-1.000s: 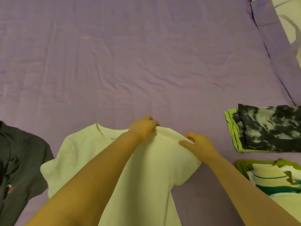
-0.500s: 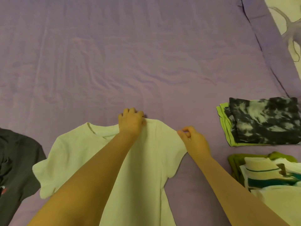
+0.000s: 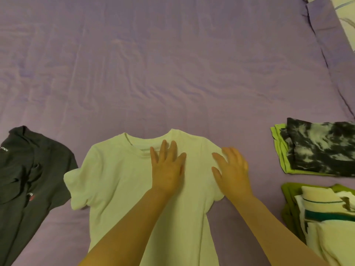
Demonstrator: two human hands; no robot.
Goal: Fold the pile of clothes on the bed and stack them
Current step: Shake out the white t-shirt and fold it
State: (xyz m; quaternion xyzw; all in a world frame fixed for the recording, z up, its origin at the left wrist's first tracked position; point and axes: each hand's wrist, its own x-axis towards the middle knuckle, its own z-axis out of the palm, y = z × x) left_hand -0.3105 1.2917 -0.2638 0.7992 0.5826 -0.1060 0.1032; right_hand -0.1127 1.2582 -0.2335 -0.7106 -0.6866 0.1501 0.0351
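A pale white T-shirt [image 3: 119, 181] lies spread flat on the purple bed sheet [image 3: 172, 64], collar pointing away from me. My left hand [image 3: 167, 166] rests flat on its chest just below the collar, fingers straight. My right hand [image 3: 232, 169] lies flat with spread fingers on the shirt's right shoulder and sleeve. Neither hand grips the cloth. A dark grey T-shirt [image 3: 28, 179] with a small red mark lies crumpled at the left.
At the right sit two folded stacks: a black-and-white tie-dye piece [image 3: 324, 148] on a lime green one [image 3: 278, 150], and nearer me a white top with green stripes [image 3: 326, 214] on green cloth. A patterned pillow [image 3: 345, 18] shows at the top right corner.
Both hands let go of the shirt's right shoulder, which they were pinching, and now lie flat on it. The shirt has settled flat on the bed.
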